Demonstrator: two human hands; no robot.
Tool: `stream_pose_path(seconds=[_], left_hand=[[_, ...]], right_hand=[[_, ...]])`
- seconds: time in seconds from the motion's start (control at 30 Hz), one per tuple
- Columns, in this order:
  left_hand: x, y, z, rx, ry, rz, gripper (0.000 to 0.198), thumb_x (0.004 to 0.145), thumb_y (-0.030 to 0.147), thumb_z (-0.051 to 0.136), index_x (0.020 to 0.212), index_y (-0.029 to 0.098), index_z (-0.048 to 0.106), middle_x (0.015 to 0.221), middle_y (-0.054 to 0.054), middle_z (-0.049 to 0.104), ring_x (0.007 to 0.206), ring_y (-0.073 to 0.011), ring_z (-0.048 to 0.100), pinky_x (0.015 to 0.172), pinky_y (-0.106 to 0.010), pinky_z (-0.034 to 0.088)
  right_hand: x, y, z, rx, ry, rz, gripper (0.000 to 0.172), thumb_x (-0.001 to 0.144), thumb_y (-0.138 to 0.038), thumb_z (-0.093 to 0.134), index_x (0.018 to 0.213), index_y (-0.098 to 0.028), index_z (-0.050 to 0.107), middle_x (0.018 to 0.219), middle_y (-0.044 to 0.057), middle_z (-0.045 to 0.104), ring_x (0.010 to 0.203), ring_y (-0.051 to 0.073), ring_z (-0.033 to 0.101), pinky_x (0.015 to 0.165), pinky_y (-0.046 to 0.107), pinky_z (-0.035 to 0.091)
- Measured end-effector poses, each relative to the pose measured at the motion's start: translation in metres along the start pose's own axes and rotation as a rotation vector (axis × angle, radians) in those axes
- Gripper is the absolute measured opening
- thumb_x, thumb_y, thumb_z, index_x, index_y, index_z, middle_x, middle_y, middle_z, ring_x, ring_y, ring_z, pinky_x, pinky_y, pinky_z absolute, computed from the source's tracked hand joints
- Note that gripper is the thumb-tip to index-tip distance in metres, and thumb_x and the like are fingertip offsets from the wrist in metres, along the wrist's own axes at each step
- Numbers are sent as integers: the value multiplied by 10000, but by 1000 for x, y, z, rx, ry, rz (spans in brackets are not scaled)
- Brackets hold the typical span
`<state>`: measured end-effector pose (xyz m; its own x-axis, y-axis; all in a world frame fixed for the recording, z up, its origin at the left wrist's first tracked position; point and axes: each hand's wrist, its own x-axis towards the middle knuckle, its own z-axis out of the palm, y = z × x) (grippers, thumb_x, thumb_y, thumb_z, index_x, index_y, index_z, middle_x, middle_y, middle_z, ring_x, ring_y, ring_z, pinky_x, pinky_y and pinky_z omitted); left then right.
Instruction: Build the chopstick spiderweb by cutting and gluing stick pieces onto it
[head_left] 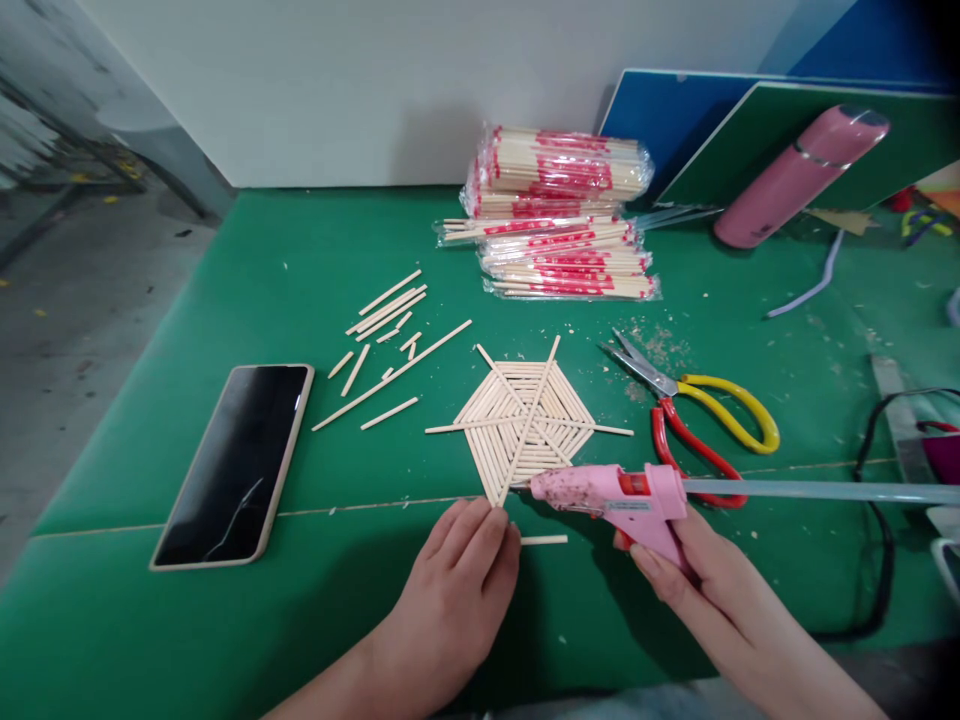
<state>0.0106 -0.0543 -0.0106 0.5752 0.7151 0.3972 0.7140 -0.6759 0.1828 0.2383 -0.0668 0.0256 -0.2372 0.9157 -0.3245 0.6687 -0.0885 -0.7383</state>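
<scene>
A hexagonal web of thin wooden sticks [517,425] lies flat on the green table, its crossed spokes sticking out past the edges. My left hand [465,580] is closed at the web's near corner, fingertips on a wooden spoke's end. Another short wooden stick [546,540] pokes out to the right from behind these fingers; whether they hold it is hidden. My right hand [705,580] grips a pink hot glue gun [630,505], a long clear glue stick [817,490] running out of its back. The gun's nozzle points left, at the web's near edge.
Loose wooden sticks [390,375] lie left of the web, beyond a phone [232,465]. Red-and-yellow-handled scissors [675,390] rest at the right, close to the gun. Bagged chopsticks [566,215] and a pink bottle [802,175] are at the back. A black cable [885,560] lies far right.
</scene>
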Motion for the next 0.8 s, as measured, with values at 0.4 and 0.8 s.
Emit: stream_pose_path(seconds=[0.4,0.8], left_hand=[[0,-1,2,-19,-7,-20,213,841,109,391,840,124,604,846,-67,600,837,-195,541,813,-382,456],[2,-1,-1,-19,3,-11,254,853,112,357,827,127,609,832,-65,601,826,-188,539,800,-372,464]], right_hand=[[-6,5,-5,-94,75,-79,267,866,-311,385,1121,-239,418,773,22,583,660,159,571,582,233,485],[-5,0,1,-61,63,-76,303,868,-286,388,1165,-229,410,990,63,607,837,173,595,715,258,494]])
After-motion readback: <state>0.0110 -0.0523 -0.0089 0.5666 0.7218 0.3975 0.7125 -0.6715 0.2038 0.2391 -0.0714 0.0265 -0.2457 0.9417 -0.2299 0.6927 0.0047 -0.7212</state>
